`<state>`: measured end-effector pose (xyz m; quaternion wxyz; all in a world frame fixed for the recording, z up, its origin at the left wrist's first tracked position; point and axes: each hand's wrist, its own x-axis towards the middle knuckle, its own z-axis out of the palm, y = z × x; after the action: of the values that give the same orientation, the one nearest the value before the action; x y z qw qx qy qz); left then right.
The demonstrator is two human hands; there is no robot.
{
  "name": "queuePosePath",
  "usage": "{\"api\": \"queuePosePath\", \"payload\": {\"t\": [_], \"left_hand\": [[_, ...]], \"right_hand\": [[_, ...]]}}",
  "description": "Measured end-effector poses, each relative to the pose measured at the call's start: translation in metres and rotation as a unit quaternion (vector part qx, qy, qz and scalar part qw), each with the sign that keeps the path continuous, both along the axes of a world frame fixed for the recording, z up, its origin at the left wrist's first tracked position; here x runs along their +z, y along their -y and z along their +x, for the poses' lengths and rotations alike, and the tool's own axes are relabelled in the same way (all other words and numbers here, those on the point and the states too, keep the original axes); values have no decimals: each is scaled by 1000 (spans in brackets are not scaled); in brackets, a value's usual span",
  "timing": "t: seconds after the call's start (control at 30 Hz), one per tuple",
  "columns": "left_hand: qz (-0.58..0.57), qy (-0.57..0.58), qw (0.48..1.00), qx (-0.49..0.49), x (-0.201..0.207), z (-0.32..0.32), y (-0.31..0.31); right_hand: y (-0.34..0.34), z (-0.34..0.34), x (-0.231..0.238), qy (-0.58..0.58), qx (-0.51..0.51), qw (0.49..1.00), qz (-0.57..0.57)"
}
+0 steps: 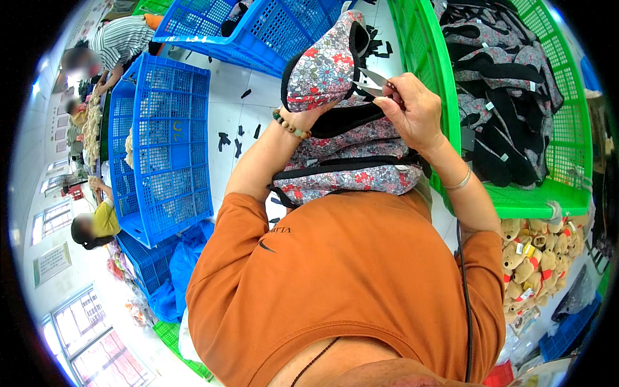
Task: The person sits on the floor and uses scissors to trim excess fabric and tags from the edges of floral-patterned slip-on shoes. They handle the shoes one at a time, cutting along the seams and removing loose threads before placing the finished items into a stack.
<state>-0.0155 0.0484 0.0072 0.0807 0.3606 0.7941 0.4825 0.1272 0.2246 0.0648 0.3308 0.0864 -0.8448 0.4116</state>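
My left hand (308, 117) holds up a padded floral fabric piece (325, 68), slipper-like, with black edging and a black-lined opening. Its fingers are mostly hidden behind the fabric. Closed around a pair of small scissors (372, 82) is my right hand (411, 109); the metal blades point left, at the right edge of the piece. I cannot tell whether they touch it. More floral pieces (351, 177) with black trim lie stacked across my lap, below both hands.
On the right, a green crate (445, 97) holds many similar floral and black pieces (496, 97). Blue crates (171, 148) stand at left and ahead. Black scraps (224, 140) litter the pale floor (242, 103). Beige plush items (538, 264) are piled at lower right. Other people (106, 216) work at far left.
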Motion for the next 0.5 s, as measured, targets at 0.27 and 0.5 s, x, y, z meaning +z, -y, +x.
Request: {"api": "queuePosePath", "payload": {"t": [0.27,0.5], "left_hand": [[-80,-124,988,-48,2,3,-6],[-205,-392,894,-70,6,-10,-6]], "right_hand": [[-1,-4,-9,-25,-7,999,20],[-1,-1,-11,29,-31,994,-101]]}}
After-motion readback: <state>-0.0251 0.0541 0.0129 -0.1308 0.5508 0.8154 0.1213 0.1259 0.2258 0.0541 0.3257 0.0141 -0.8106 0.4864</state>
